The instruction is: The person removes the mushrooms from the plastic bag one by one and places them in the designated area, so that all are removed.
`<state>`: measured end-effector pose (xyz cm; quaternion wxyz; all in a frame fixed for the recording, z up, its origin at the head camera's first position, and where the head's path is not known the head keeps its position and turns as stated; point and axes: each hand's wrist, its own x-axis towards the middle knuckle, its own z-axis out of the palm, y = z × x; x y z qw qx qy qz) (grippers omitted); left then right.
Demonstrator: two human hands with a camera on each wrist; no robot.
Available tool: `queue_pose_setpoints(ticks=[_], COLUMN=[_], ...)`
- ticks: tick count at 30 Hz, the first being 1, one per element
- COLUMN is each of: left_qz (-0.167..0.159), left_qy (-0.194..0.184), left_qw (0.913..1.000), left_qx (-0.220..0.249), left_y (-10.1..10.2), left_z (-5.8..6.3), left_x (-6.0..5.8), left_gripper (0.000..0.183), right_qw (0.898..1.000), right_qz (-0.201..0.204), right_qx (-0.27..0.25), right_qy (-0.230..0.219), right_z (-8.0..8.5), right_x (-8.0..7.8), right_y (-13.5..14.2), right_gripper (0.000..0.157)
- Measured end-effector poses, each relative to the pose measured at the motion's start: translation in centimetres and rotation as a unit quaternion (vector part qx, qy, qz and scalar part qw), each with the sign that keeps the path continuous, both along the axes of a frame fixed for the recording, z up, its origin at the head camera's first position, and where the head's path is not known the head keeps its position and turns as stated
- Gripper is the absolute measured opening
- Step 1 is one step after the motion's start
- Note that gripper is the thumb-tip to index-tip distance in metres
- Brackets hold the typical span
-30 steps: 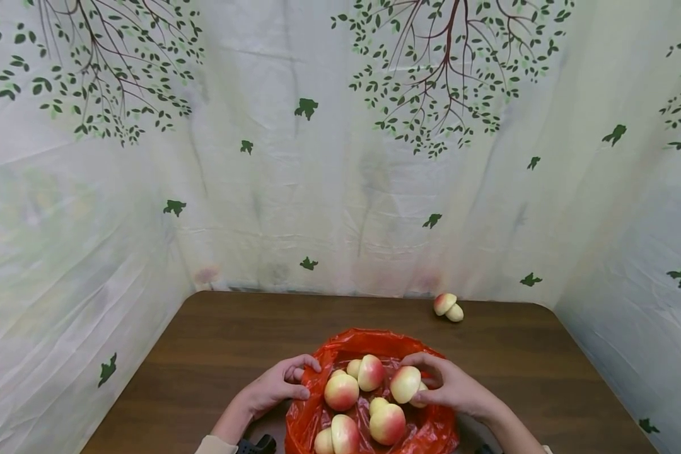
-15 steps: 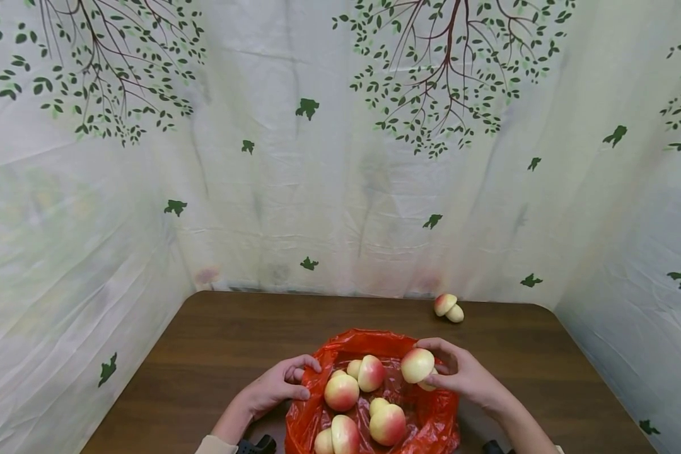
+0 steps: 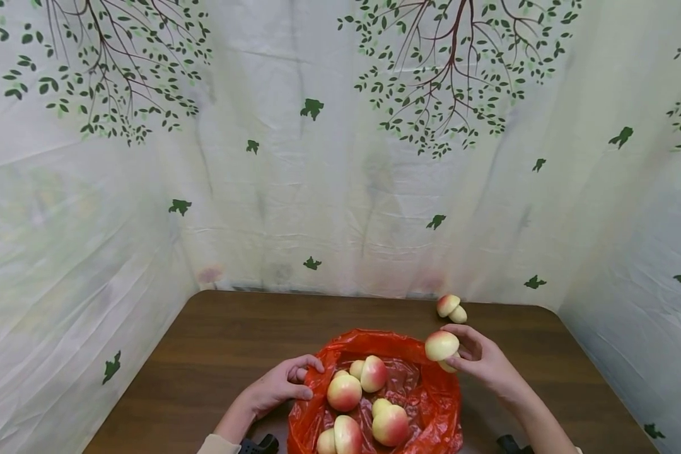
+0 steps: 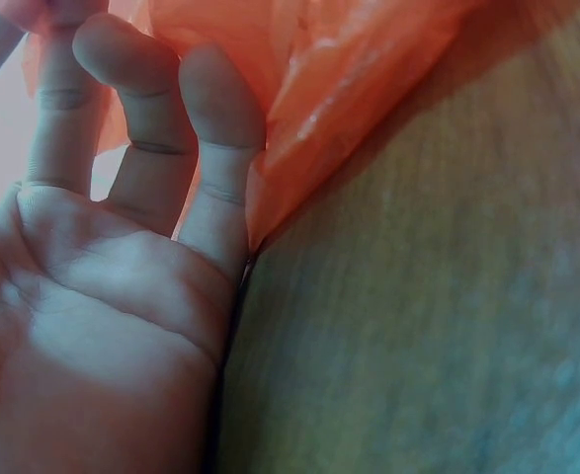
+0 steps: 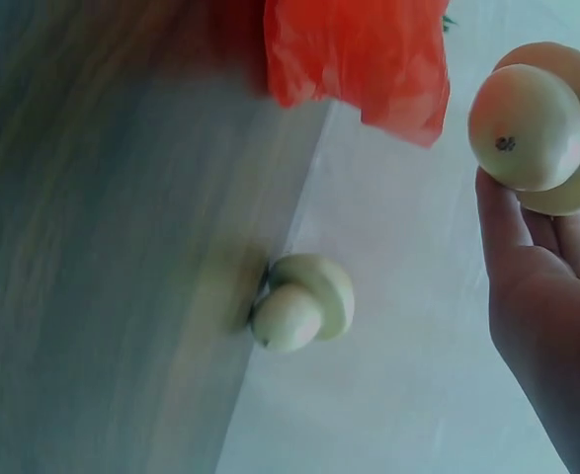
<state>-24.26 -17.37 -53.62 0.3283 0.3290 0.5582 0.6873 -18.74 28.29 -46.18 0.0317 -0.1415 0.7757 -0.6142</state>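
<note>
A red plastic bag (image 3: pixel 369 337) stands with its mouth spread wide near the front of the table. Inside lie several toy mushrooms with red-and-cream caps, one of them a mushroom (image 3: pixel 390 425) near the bag's middle. My left hand (image 3: pixel 280 384) grips the bag's left rim; in the left wrist view, its little finger lies against the red plastic (image 4: pixel 359 89). My right hand (image 3: pixel 482 359) holds another toy mushroom (image 3: pixel 441 345) between thumb and fingers, just above the bag's right back rim. The right wrist view shows the underside of this held mushroom (image 5: pixel 527 128).
One more toy mushroom (image 3: pixel 451 309) lies on the dark brown table (image 3: pixel 250 321) near its back edge, beyond my right hand. Pale curtains (image 3: pixel 340 189) printed with leaves and branches surround the table on the back and sides.
My right hand has lifted the mushroom from inside the bag, up and away to the right, over the rim. My left hand stays on the bag's left rim.
</note>
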Motion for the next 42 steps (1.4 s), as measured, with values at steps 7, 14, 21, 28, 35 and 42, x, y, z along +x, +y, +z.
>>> queue_pose_setpoints(ticks=[7,14,21,28,35,42], left_qz=[0.001,0.003,0.005,0.003,0.005,0.003], left_qy=[0.004,0.004,0.000,-0.004,-0.003,-0.005], left_qw=[1.0000,1.0000,1.0000,1.0000,1.0000,1.0000], left_qx=[0.001,-0.004,-0.004,-0.002,-0.001,-0.003], left_y=[0.0,0.0,-0.1,-0.2,-0.2,-0.3], left_z=[-0.1,-0.2,0.0,0.1,0.1,0.1], left_x=[0.0,-0.1,-0.1,-0.1,-0.2,-0.1], left_gripper=[0.027,0.026,0.025,0.025,0.026,0.026], right_qw=[0.998,0.995,0.987,0.981,0.975,0.972], right_qz=[-0.048,-0.080,-0.118,-0.141,-0.161,-0.178], right_qx=[0.027,0.056,0.106,0.132,0.150,0.145], right_qy=[0.005,0.029,0.026,-0.006,-0.015,-0.044], right_z=[0.3,0.2,0.2,-0.1,-0.1,-0.7], right_x=[-0.6,-1.8,-3.4,-5.2,-6.7,-8.3], right_y=[1.4,3.4,5.2,6.8,7.7,8.8], right_gripper=[0.060,0.059,0.060,0.068,0.072,0.079])
